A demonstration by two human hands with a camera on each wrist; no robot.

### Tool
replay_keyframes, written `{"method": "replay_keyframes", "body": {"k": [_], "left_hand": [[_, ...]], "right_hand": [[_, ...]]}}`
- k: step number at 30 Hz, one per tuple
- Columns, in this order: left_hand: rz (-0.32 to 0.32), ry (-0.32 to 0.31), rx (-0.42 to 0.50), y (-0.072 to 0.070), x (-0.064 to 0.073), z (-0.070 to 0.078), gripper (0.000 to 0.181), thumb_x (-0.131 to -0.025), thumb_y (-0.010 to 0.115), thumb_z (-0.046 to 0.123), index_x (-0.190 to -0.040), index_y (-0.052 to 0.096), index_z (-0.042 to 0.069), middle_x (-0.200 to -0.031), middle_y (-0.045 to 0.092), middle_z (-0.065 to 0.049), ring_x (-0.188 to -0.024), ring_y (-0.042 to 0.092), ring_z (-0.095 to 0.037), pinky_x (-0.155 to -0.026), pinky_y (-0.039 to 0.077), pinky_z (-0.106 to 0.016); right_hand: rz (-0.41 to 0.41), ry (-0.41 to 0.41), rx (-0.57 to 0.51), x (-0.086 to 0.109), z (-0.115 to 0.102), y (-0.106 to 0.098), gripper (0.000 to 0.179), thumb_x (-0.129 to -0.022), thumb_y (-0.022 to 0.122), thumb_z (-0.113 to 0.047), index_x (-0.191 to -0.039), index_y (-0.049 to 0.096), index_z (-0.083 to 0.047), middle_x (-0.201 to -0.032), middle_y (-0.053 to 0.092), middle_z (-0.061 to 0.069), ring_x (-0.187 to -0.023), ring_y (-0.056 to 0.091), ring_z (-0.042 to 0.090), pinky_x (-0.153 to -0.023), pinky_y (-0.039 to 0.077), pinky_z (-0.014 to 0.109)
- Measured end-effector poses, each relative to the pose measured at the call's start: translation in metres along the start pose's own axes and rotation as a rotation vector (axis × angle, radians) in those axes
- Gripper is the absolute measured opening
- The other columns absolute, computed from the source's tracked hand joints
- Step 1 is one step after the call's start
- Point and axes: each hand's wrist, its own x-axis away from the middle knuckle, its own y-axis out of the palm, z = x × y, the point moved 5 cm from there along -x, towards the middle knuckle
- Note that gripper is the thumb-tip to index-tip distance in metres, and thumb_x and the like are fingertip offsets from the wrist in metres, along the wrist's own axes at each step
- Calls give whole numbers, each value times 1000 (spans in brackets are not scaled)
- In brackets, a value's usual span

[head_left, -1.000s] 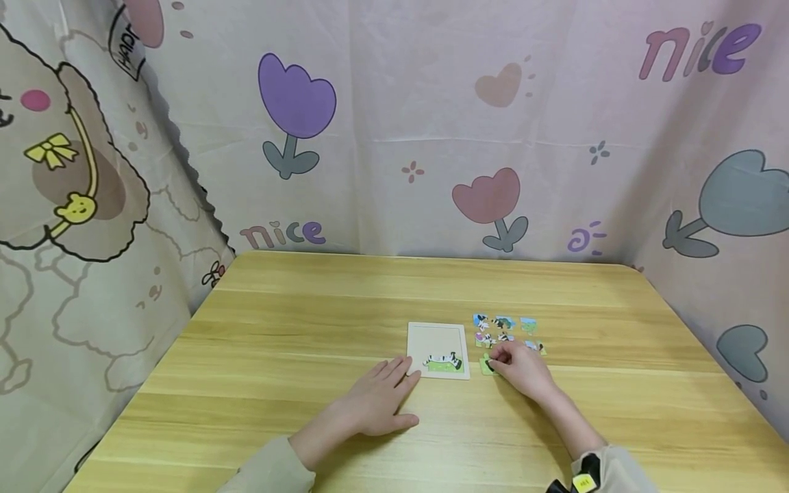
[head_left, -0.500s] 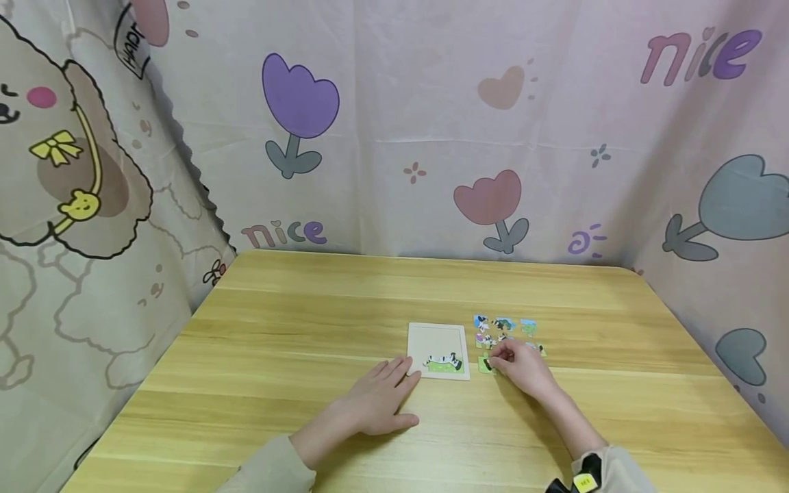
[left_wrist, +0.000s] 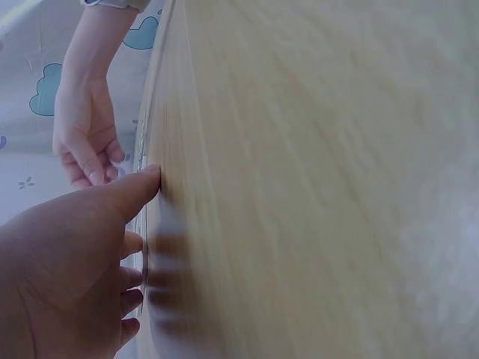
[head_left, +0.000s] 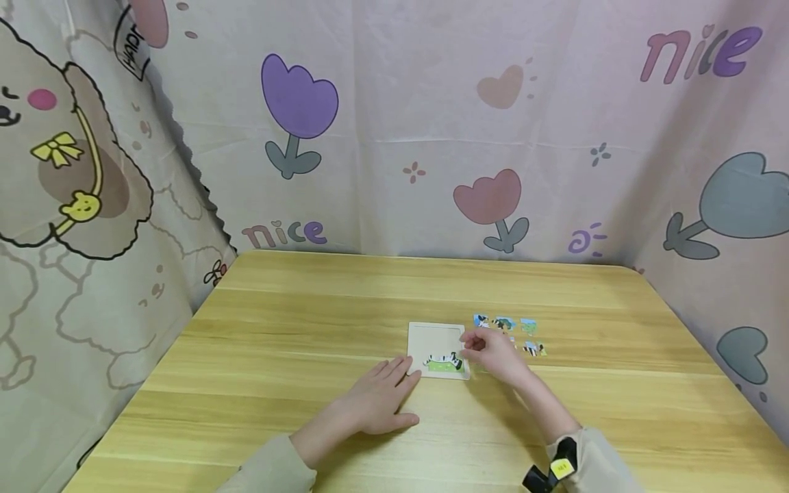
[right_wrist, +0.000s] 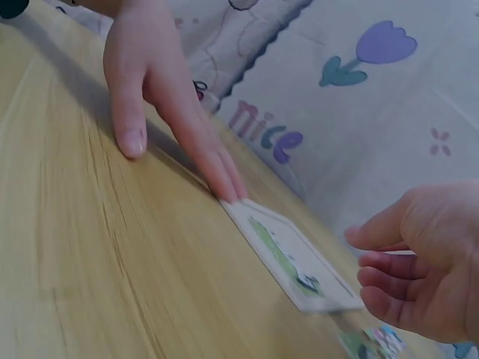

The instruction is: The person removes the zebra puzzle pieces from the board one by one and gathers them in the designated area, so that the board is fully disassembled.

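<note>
A shallow cream puzzle tray (head_left: 434, 339) lies flat on the wooden table, with a black-and-white striped animal on green (head_left: 444, 363) along its lower right part. My left hand (head_left: 382, 400) lies with fingers extended, fingertips on the tray's lower left corner. Over the tray's right edge hovers my right hand (head_left: 496, 356), fingers loosely curled, thumb and index apart; nothing shows between them. In the right wrist view, a green puzzle piece (right_wrist: 356, 345) lies below the right hand, beyond the tray's corner. That hand covers part of the loose pieces in the head view.
Several colourful puzzle pieces lie right of the tray, including a blue-green piece (head_left: 528, 326) and a striped piece (head_left: 533, 348). A printed curtain (head_left: 394, 137) hangs behind the table (head_left: 308, 294). A black band with a yellow tag (head_left: 561, 469) sits on the right sleeve.
My right hand has come off the green piece and moved left, up to the tray's right edge. The left hand stays in place.
</note>
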Motion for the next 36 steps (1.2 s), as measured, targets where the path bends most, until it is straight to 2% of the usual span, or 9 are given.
{"method": "replay_keyframes", "body": {"k": [5,13,17,25,31,36], "left_hand": [[-11,-6,9,1,0,0,74,-91,43,57,-147,28,12,-153,17,-13,-139,15,-25,-112,17,-39],[-18,2,18,1,-1,0,73,-91,43,57,-147,27,12,-153,17,-13,-139,16,-26,-112,17,-39],[-16,1,11,2,-1,-1,74,-91,43,57,-147,27,12,-152,17,-14,-139,16,-26,-112,17,-39],[-15,5,1,3,-1,-2,74,-91,42,57,-147,27,11,-152,17,-14,-139,16,-26,-112,17,-39],[-17,7,2,2,0,-1,74,-91,42,57,-147,27,11,-152,17,-14,-139,16,-27,-112,17,-39],[-13,7,9,2,-1,-2,74,-91,42,57,-147,27,11,-152,18,-14,-139,16,-27,-112,17,-39]], "right_hand": [[-41,1,-10,-9,-7,14,16,-79,70,-3,-94,65,1,-78,58,0,-73,54,13,-65,48,24],[-117,-32,-32,-13,-5,29,16,-77,70,1,-91,64,2,-75,58,1,-70,54,13,-62,48,24],[-125,-48,-6,-13,-2,33,15,-75,71,3,-88,65,1,-74,57,-1,-69,53,12,-61,47,23],[-157,-166,114,-10,-8,36,19,-69,71,5,-87,67,3,-75,56,2,-69,49,13,-62,46,24],[-171,-138,196,-10,-12,38,19,-68,71,3,-86,65,1,-77,52,2,-72,46,14,-63,43,25],[-155,-104,189,-13,-13,38,17,-66,69,6,-79,61,-2,-73,50,2,-68,44,14,-59,41,25]]}}
